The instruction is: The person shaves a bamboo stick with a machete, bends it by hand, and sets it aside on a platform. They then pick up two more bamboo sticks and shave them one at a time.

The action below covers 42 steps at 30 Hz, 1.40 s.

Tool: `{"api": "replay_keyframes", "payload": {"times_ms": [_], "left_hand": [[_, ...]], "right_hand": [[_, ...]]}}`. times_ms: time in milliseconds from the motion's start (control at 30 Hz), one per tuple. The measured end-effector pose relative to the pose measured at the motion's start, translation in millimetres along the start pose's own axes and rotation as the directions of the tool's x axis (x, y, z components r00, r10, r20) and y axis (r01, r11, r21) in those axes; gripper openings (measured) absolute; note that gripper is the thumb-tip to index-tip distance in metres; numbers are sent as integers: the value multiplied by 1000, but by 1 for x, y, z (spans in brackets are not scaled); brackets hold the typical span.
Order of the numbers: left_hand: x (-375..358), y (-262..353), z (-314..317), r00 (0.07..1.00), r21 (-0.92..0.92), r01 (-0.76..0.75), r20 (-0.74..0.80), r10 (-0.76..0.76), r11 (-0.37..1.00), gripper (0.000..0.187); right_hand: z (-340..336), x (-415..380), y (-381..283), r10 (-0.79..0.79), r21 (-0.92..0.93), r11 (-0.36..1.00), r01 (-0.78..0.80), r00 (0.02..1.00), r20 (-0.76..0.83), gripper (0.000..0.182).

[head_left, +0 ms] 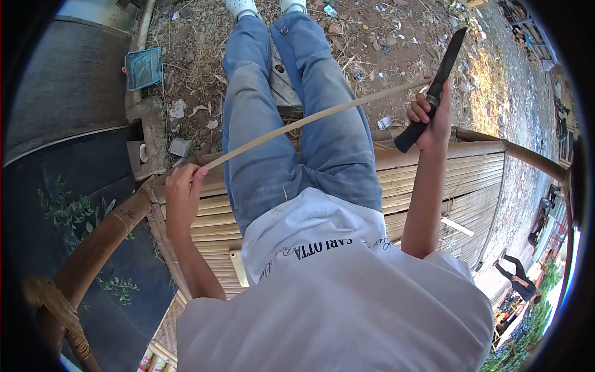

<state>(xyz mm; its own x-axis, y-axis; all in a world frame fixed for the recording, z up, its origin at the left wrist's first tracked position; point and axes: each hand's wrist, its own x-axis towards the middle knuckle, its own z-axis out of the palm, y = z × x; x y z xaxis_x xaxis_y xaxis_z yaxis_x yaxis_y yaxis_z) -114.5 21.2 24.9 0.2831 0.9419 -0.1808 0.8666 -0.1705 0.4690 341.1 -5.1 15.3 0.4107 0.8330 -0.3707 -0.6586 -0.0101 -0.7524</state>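
A long, thin pale strip (310,118), which looks like split bamboo, stretches across above my thighs in a slight bow. My left hand (183,189) is closed, pinching the strip's near-left end between thumb and fingers. In my right hand (438,119) a knife (447,62) with a dark blade and black handle is gripped, its blade pointing up and away to the right. The strip's far end meets the knife just above the handle, by my right fingers. Part of the right grip is hidden behind the handle.
I sit on a bamboo slat bench (427,186) with round bamboo rails (111,239). Litter and dry scraps cover the dirt ground (384,37). A blue plastic basket (144,67) lies at upper left. A person in dark clothes (519,279) is far off at right.
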Motion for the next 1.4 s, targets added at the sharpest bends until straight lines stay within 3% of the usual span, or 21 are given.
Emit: {"api": "replay_keyframes", "payload": {"times_ms": [133,200,267,333,367,433,467,533,567,633,667,733,867,933,1067,1133,1267,1400], "left_hand": [[6,-19,4,999,-25,28,-40,-29,999,23],[12,-26,11,995,-202,64,-61,-77,977,20],[16,-38,20,985,-253,158,-22,-169,954,18],[18,-47,33,975,-557,187,3,-223,809,18],[17,-49,36,970,-550,198,-7,-242,811,18],[20,-45,41,963,-812,128,-34,-266,569,19],[20,-42,42,962,-811,125,-41,-268,571,19],[20,-36,45,941,-931,54,-74,-331,362,22],[21,-32,46,939,-931,49,-80,-333,361,22],[26,-24,48,914,-979,-134,-183,-362,155,26],[28,-20,49,913,-978,-138,-186,-364,153,26],[34,-10,49,839,-964,-263,-252,-482,46,27],[39,3,48,788,-932,-363,-314,-530,13,28],[37,18,38,784,-926,-377,-337,-521,31,29],[29,29,29,792,-914,-391,-392,-468,103,26],[28,30,28,787,-878,-469,-464,-407,95,22],[26,34,24,811,-876,-479,-465,-355,55,19],[27,34,24,816,-847,-527,-482,-320,-68,17]], "right_hand": [[-43,1,16,118,128,986,-108,990,-78,43],[-53,-5,22,167,176,973,-150,982,-85,45],[-52,-14,31,133,211,974,-83,963,-233,45],[-52,-17,35,102,144,988,-60,946,-307,38],[-58,-17,38,76,105,993,-49,959,-273,22],[-63,-13,41,67,70,996,-48,954,-292,20],[-66,-11,41,42,27,999,-35,945,-325,17],[-72,-6,43,38,67,998,-19,956,-292,14],[-75,-3,45,30,95,996,-3,958,-285,14],[-68,0,46,19,121,992,15,962,-272,14],[-64,0,48,4,105,994,29,952,-305,9],[-55,0,51,-15,89,995,47,943,-331,4],[-57,2,59,-67,13,997,81,901,-428,7],[-62,3,62,-63,-103,994,20,901,-430,19],[-65,1,68,24,-131,986,-99,876,-481,19],[-72,1,73,33,-130,985,-109,874,-485,17],[-85,4,80,112,-38,989,-141,899,-423,13],[-82,4,83,158,-5,985,-175,901,-405,11]]}}
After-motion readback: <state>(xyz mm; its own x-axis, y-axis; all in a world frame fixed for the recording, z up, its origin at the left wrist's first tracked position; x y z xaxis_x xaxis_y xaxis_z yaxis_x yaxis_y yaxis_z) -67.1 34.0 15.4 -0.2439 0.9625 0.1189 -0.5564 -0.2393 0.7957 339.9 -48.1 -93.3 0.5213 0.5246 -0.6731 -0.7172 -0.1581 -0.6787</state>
